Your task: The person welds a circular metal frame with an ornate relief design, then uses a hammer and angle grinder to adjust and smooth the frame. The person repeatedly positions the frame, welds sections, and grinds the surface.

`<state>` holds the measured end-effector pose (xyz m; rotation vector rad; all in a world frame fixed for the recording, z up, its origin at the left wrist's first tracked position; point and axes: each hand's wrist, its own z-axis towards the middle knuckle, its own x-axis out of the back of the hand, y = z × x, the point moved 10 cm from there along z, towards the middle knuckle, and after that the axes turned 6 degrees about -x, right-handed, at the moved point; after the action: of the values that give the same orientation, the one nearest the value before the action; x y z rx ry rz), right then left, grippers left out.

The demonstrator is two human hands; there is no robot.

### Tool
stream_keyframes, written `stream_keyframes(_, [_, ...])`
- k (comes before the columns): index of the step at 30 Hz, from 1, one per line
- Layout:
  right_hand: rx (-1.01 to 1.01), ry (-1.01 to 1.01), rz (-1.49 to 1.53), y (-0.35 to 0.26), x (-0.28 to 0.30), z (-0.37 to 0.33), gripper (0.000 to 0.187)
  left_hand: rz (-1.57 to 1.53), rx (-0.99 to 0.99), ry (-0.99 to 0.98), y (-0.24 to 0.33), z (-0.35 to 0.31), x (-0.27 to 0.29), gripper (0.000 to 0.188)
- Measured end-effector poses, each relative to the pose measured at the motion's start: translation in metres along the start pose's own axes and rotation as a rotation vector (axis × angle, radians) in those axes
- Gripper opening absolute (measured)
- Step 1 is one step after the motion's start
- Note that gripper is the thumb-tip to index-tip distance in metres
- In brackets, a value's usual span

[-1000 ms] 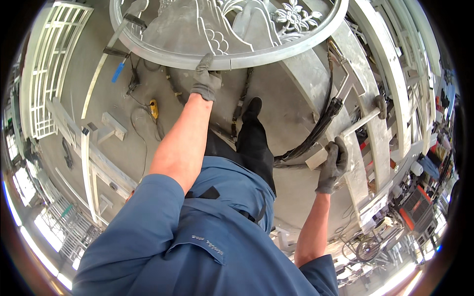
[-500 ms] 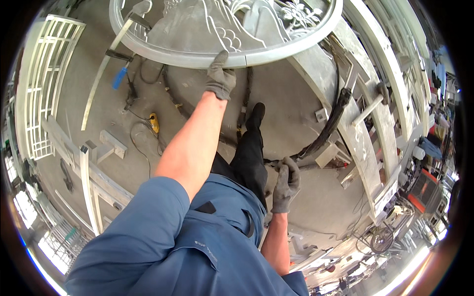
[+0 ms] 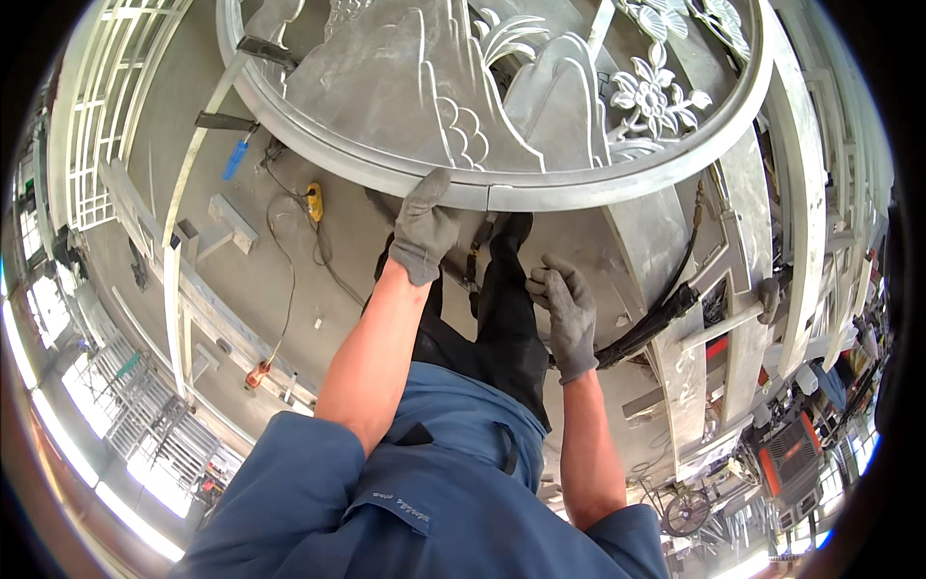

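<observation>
Above centre, I see the left hand (image 3: 422,234) pinching a metal rim (image 3: 550,196) — right of centre, the right hand (image 3: 565,314) is half-curled, its grip unclear. Pale lettering (image 3: 394,506) edges the blue pocket (image 3: 381,519).

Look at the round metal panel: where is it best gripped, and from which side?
Probably hold the panel by the near stretch of its rim, coming from the person's side, thumb above and fingers below. The rim is a smooth, curved band with floor showing beyond its outer edge, while the raised flower inside looks uneven to hold. The thumb of the left hand lies on this stretch.
</observation>
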<state>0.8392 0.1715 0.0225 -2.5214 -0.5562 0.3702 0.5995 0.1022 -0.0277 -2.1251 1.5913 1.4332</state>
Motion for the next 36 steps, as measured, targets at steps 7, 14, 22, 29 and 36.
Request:
stream_keyframes(7, [-0.033, 0.044, 0.306, -0.028, -0.015, 0.070, 0.051, 0.102, 0.107, 0.090, -0.010, -0.002, 0.009, 0.030])
stream_keyframes(14, [0.022, 0.139, 0.353, -0.027, -0.024, 0.075, 0.051, 0.164, 0.262, 0.075, -0.008, -0.009, 0.001, 0.033])
stream_keyframes(22, [0.082, 0.129, -0.333, -0.030, -0.010, 0.077, 0.050, 0.681, 0.190, 0.024, -0.004, -0.012, 0.030, 0.035])
stream_keyframes(29, [-0.059, -0.011, 0.025, -0.029, -0.013, 0.081, 0.059, 0.243, 0.116, 0.126, -0.013, -0.006, 0.023, 0.031])
stream_keyframes(36, [-0.098, 0.048, -0.009, -0.040, -0.019, 0.081, 0.053, 0.314, -0.084, 0.106, -0.019, 0.006, 0.035, 0.030])
